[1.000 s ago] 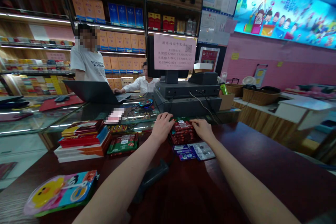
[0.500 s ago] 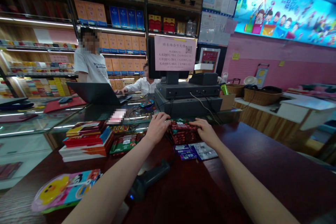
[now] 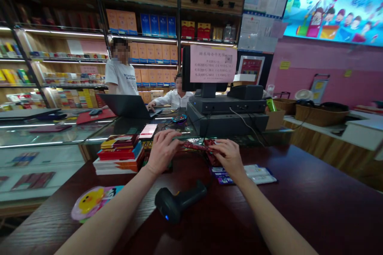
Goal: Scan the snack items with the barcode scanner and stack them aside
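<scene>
Between my two hands hangs a thin red packet (image 3: 196,146), held at its ends above the dark wooden counter (image 3: 299,191). My left hand (image 3: 164,149) pinches its left end, and my right hand (image 3: 229,155) pinches the right end. More red packaging (image 3: 212,158) shows behind and below my right fingers, partly hidden. Purple and silver packets (image 3: 259,174) lie flat beside my right wrist. A black barcode scanner (image 3: 179,201) rests on the counter between my forearms. Green packaging behind my left hand is mostly covered.
Left of my left hand stands a stack of boxes (image 3: 119,155); nearer is a yellow duck package (image 3: 91,201). Beyond are a phone (image 3: 148,130), a laptop (image 3: 125,105) and a register (image 3: 227,117). Two people are behind the glass counter.
My hands have gone from the sides of the red packet stack to holding one thin packet, my left hand farther left. The view has shifted, showing more of the left shelves.
</scene>
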A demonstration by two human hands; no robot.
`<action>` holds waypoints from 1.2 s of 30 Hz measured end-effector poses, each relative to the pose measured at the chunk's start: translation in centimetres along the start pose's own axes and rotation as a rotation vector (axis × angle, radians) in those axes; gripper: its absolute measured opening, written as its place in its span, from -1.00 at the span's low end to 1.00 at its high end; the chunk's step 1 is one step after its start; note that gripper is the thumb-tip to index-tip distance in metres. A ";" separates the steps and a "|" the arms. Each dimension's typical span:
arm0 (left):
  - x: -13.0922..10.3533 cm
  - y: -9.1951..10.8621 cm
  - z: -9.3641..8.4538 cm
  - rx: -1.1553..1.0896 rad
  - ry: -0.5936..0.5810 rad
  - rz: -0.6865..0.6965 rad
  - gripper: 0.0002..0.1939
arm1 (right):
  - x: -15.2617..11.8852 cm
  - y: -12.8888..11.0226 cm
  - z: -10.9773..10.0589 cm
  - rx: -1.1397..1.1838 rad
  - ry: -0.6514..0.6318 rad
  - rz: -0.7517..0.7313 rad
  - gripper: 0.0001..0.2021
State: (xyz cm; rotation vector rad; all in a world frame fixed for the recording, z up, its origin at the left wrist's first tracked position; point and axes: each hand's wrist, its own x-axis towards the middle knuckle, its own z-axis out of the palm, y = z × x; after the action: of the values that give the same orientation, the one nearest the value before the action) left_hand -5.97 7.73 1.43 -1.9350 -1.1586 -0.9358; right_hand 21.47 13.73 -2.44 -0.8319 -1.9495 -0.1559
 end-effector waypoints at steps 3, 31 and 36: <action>-2.1 -0.9 -1.3 0.007 0.035 -0.112 -0.96 | 0.5 -2.2 1.8 0.029 0.005 0.019 -0.85; -9.2 -1.4 -2.1 -0.101 -0.004 -0.651 -0.91 | -0.4 -7.0 9.2 0.080 -0.047 0.184 -0.72; -9.1 -1.6 -2.1 -0.056 -0.025 -0.607 -0.57 | -0.4 -7.5 9.2 0.078 -0.039 0.188 -0.73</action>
State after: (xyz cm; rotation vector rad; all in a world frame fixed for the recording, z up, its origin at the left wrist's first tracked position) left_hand -11.00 2.75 -4.89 -1.6562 -1.8009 -1.2597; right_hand 10.24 11.86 -5.77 -0.9668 -1.8888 0.0486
